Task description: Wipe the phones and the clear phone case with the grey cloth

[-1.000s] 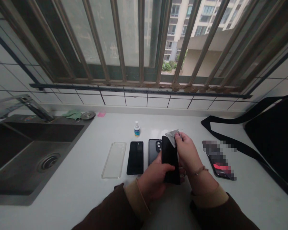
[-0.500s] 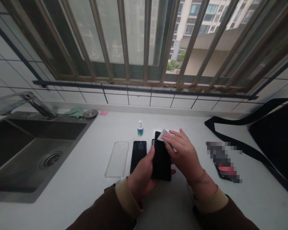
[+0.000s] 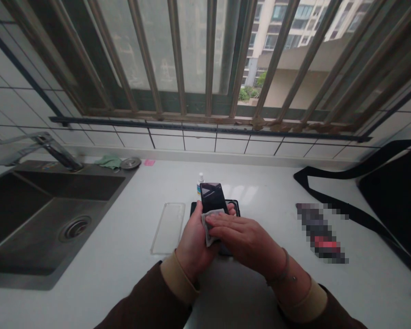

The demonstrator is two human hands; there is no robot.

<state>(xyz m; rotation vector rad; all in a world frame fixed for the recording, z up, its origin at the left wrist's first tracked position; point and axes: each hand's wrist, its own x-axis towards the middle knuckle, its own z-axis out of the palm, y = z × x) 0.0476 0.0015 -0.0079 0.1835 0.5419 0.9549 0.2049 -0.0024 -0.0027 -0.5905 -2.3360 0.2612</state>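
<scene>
Because a glossy black rectangular phone [image 3: 213, 196] presumably needs bracing, the left hand [image 3: 192, 242] grips it.
The right hand [image 3: 243, 233] holds folded grey cloth [image 3: 208, 239] — pressed against its face.

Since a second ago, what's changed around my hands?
Your right hand has slid the cloth from the top of the held phone to its lower part. Your left hand has brought it leftward, partly hiding the bottle. Nothing was let go; the clear case stayed put.
</scene>
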